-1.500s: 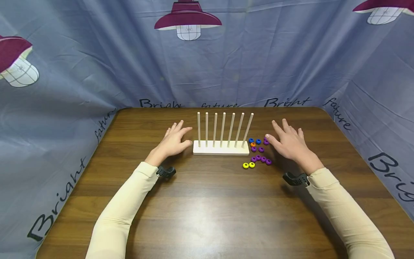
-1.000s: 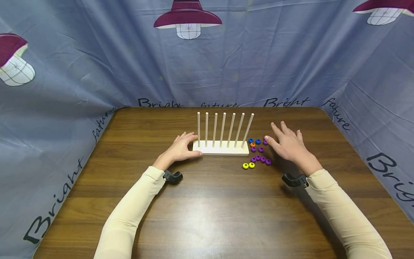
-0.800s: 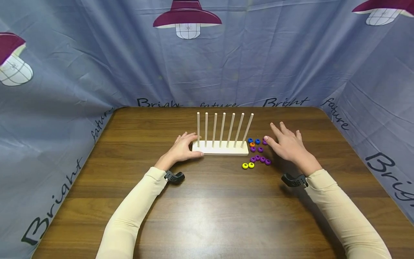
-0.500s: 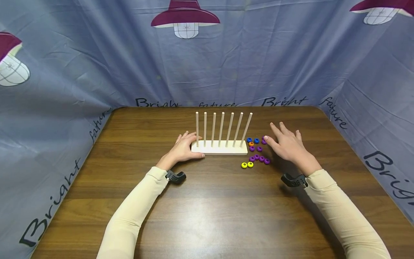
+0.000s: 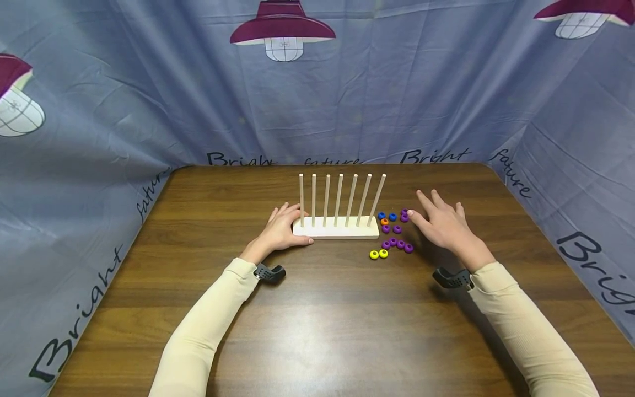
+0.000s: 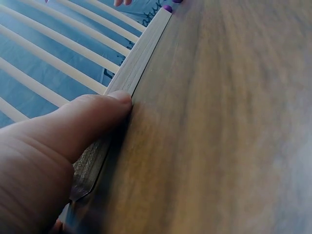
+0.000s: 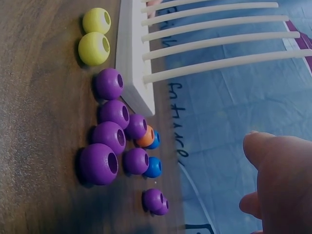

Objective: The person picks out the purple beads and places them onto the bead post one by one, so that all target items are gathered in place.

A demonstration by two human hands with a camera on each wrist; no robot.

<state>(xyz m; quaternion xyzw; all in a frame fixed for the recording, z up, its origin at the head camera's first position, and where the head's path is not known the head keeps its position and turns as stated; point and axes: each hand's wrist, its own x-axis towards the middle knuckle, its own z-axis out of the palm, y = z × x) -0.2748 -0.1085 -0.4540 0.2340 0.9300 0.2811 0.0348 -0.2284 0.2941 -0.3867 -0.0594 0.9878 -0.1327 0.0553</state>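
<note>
A pale wooden peg rack (image 5: pixel 335 229) stands upright on the table, its base carrying a row of several bare pegs. My left hand (image 5: pixel 279 230) grips the left end of that base. In the left wrist view the thumb (image 6: pixel 92 114) presses along the front edge; the other fingers reach behind, mostly hidden. Over the right side of the table, my right hand (image 5: pixel 443 223) has its fingers spread and holds nothing. Between it and the rack lie loose beads: two yellow beads (image 7: pixel 95 48), several purple beads (image 7: pixel 99 164), two blue beads (image 5: pixel 392 217) and an orange bead (image 5: pixel 384 221).
The brown wooden table (image 5: pixel 317 320) runs back to a blue-grey curtain (image 5: pixel 347 110) with printed lamps and lettering, which also hangs along both sides. A black wrist strap (image 5: pixel 270 273) sits on the left forearm, another black strap (image 5: pixel 452 277) on the right.
My left hand has come right and down onto the rack's left end and taken hold of it. The right hand has stayed nearly still beside the beads. The head view has shifted slightly.
</note>
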